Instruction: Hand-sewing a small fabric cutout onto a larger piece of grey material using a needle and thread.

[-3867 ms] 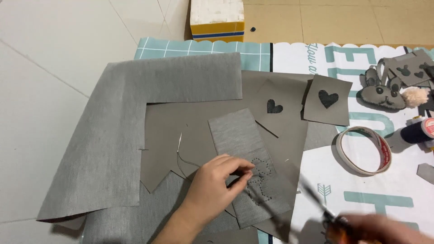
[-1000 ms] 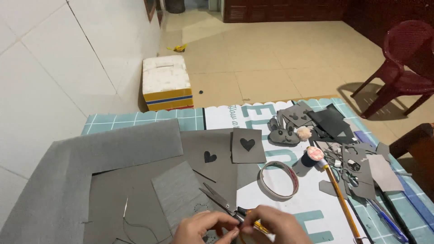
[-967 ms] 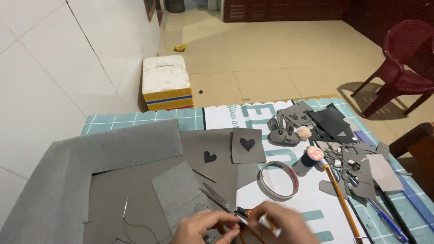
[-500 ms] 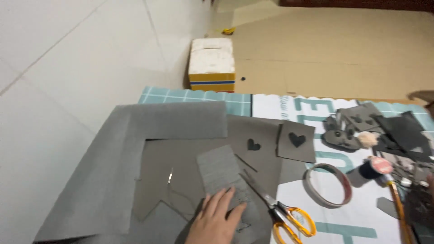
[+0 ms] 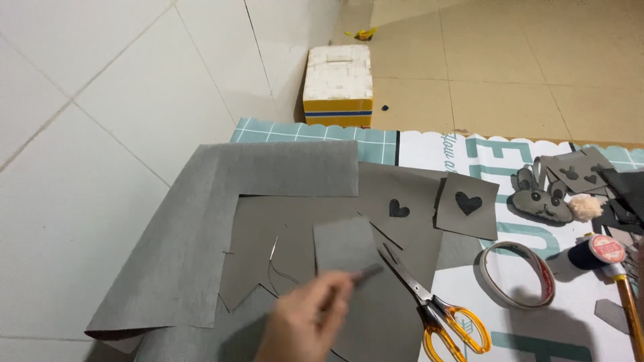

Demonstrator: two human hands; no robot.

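Left hand over grey fabric pieces
The left hand [image 5: 305, 322] pinched a small grey fabric strip [image 5: 365, 272]; orange-handled metal scissors [image 5: 436, 312] lay just beside it; a tape roll [image 5: 516, 275] sat near.

L hand [image 5: 303, 323] low centre, motion-blurred, fingers [image 5: 339, 289] stretched fwd, pinched w/ thumb on thin grey strip. R hand out of view.

White tiled wall [image 5: 114, 134] at left, large tiles, grey grout lines. Beige tiled floor [image 5: 510, 67] beyond. White foam box [image 5: 338, 84] with yellow and blue bands against wall base. Small yellow object [image 5: 363, 33] farther back. Lighting even, soft shadows.
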